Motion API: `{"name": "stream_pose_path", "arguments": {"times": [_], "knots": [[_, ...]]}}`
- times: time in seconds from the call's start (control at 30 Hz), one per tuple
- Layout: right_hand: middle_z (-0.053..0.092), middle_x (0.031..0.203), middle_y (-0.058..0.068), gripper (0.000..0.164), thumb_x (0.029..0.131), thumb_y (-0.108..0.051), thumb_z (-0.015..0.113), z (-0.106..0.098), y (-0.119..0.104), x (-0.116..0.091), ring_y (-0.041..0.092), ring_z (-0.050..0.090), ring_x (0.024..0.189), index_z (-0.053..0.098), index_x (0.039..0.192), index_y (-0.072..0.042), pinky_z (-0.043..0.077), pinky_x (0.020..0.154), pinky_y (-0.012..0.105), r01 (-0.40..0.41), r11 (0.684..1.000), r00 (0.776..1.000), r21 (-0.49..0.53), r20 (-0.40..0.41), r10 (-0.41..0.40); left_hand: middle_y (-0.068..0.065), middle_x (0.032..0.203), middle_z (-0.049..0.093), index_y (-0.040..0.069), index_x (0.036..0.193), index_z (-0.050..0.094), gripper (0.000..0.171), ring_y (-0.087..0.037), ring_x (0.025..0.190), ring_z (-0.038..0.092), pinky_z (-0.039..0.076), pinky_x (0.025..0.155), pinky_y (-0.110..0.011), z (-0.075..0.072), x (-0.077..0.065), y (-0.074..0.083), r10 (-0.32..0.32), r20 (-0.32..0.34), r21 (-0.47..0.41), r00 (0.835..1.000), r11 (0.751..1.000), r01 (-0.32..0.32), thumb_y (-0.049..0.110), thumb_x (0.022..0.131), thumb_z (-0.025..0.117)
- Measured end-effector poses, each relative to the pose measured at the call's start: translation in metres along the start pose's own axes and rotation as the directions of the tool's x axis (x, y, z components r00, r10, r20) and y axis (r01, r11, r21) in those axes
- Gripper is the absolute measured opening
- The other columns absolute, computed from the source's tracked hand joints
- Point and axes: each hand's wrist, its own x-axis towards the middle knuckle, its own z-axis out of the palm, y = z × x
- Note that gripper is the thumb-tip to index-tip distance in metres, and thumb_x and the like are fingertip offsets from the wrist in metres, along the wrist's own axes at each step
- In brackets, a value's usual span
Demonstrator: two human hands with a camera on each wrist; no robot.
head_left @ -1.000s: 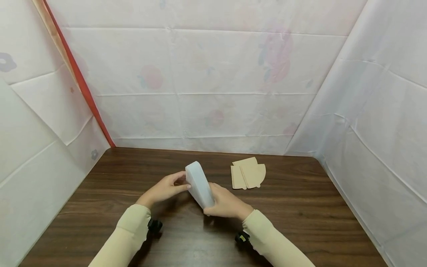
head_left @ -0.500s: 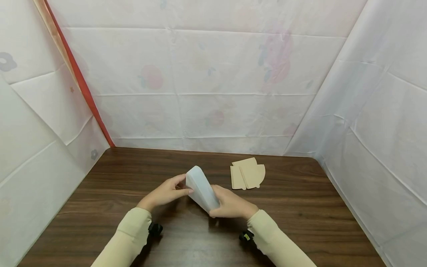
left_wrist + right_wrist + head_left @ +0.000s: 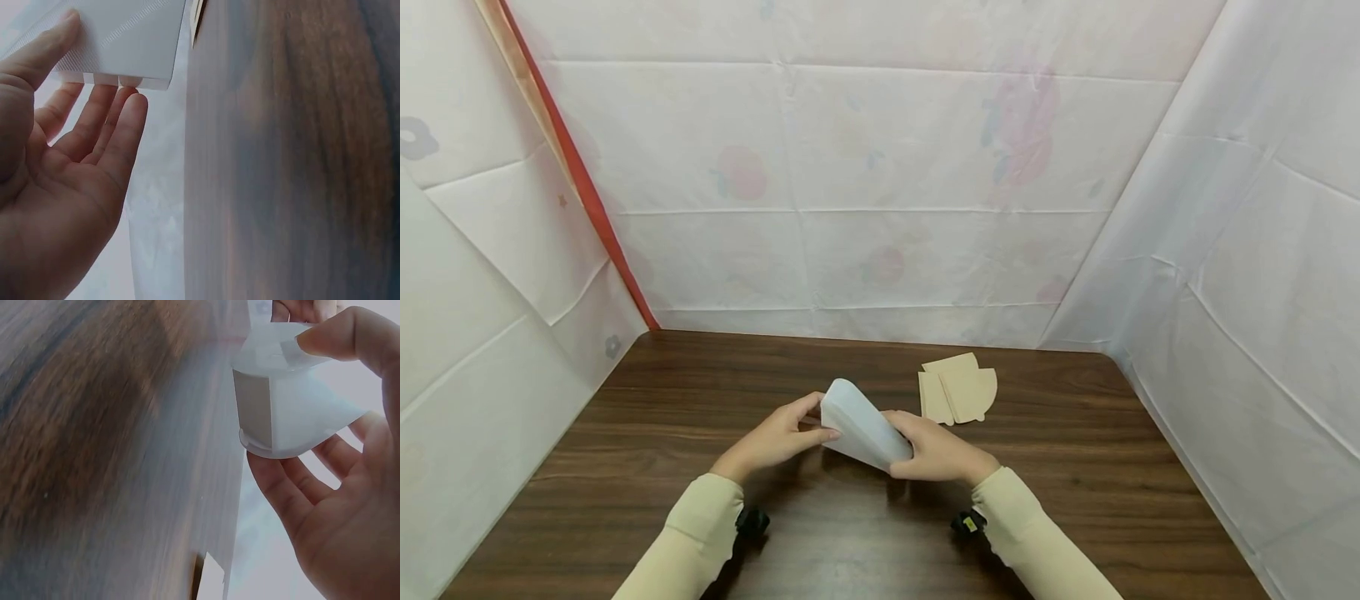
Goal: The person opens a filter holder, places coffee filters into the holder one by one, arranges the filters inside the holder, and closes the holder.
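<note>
Slanting, white case (image 3: 861,425) gripped between left hand (image 3: 775,437), right hand (image 3: 942,450).

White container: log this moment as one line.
left grip: pinches white container | right grip: holds its other end | pose: tilted | beige pieces: flat on table

So it's just a dark brown wood-grain table (image 3: 625,433), kinda shiny toward the near edge, with some flat tan pieces (image 3: 957,390) bunched up back right of center.

Soft bright light, pale glare on tabletop (image 3: 850,558), wrist views dimmer, hazy
</note>
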Motion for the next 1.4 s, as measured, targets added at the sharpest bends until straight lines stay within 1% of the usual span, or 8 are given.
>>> {"name": "stream_pose_path", "arguments": {"times": [0.1,0.3,0.47,0.67,0.87,1.03,1.17,1.4], "knots": [[0.056,0.131,-0.008,0.07,0.081,-0.011,0.067,-0.001,0.003,-0.002,0.009,0.058,0.106,0.047,0.146,-0.022,0.051,0.085,0.029,0.0,1.0,1.0,-0.008,0.004,0.0,-0.003,0.12,0.062,0.018,0.136,0.051,0.042,-0.022,0.111,0.062,0.053,0.087,-0.036,0.003,0.0,0.001,0.01,0.013,0.008,1.0,1.0,-0.01,0.027,0.098,0.069],[0.057,0.128,-0.006,0.069,0.082,-0.01,0.069,-0.004,0.007,-0.008,0.01,0.056,0.106,0.048,0.147,-0.021,0.051,0.085,0.03,0.014,0.999,1.0,-0.029,-0.002,-0.015,0.0,0.119,0.063,0.019,0.131,0.051,0.039,-0.024,0.114,0.059,0.052,0.089,-0.034,0.01,0.0,0.003,0.018,0.033,0.005,0.999,1.0,-0.018,0.028,0.098,0.069],[0.057,0.131,-0.007,0.067,0.084,-0.008,0.07,-0.006,0.011,-0.013,0.01,0.057,0.107,0.048,0.145,-0.021,0.05,0.087,0.031,0.007,1.0,1.0,-0.007,-0.018,-0.008,-0.001,0.117,0.063,0.017,0.129,0.051,0.038,-0.024,0.112,0.06,0.053,0.088,-0.033,0.014,-0.001,0.005,0.017,0.033,0.006,0.999,1.0,-0.018,0.027,0.098,0.069],[0.059,0.124,-0.008,0.055,0.085,-0.006,0.071,-0.009,0.012,-0.02,0.012,0.06,0.103,0.054,0.136,-0.02,0.052,0.085,0.031,-0.008,0.999,0.999,0.035,-0.04,0.009,0.0,0.119,0.062,0.017,0.128,0.049,0.038,-0.022,0.113,0.06,0.052,0.089,-0.035,0.02,0.0,0.002,0.024,0.037,0.015,0.999,1.0,-0.024,0.028,0.098,0.069],[0.06,0.118,-0.008,0.044,0.086,-0.01,0.074,-0.009,0.014,-0.025,0.012,0.06,0.103,0.057,0.127,-0.017,0.052,0.086,0.031,-0.032,0.999,0.999,0.028,-0.041,0.034,0.001,0.117,0.063,0.017,0.126,0.048,0.037,-0.02,0.112,0.06,0.052,0.089,-0.034,0.025,0.001,0.002,0.022,0.048,0.024,0.999,0.999,-0.024,0.03,0.097,0.069],[0.06,0.114,-0.008,0.043,0.085,-0.009,0.075,-0.009,0.017,-0.027,0.01,0.06,0.101,0.057,0.124,-0.016,0.052,0.086,0.031,-0.024,1.0,0.999,0.008,-0.048,0.025,0.001,0.118,0.062,0.016,0.125,0.049,0.037,-0.021,0.113,0.06,0.052,0.089,-0.033,0.028,0.002,0.002,0.02,0.053,0.018,0.998,1.0,-0.021,0.029,0.097,0.069],[0.06,0.113,-0.009,0.043,0.085,-0.011,0.075,-0.008,0.017,-0.028,0.008,0.059,0.1,0.057,0.124,-0.016,0.052,0.087,0.034,-0.032,0.999,0.999,-0.001,-0.042,0.032,0.0,0.118,0.062,0.015,0.124,0.049,0.036,-0.02,0.112,0.06,0.052,0.089,-0.034,0.03,0.002,0.002,0.012,0.06,0.014,0.998,1.0,-0.012,0.029,0.097,0.07],[0.06,0.112,-0.009,0.043,0.086,-0.012,0.076,-0.007,0.018,-0.031,0.008,0.06,0.097,0.058,0.124,-0.016,0.052,0.084,0.033,-0.047,0.999,0.998,-0.003,-0.031,0.047,0.0,0.118,0.062,0.014,0.123,0.05,0.037,-0.019,0.112,0.06,0.052,0.09,-0.033,0.033,0.001,-0.001,-0.006,0.065,0.025,0.998,1.0,0.005,0.03,0.096,0.071]]}}
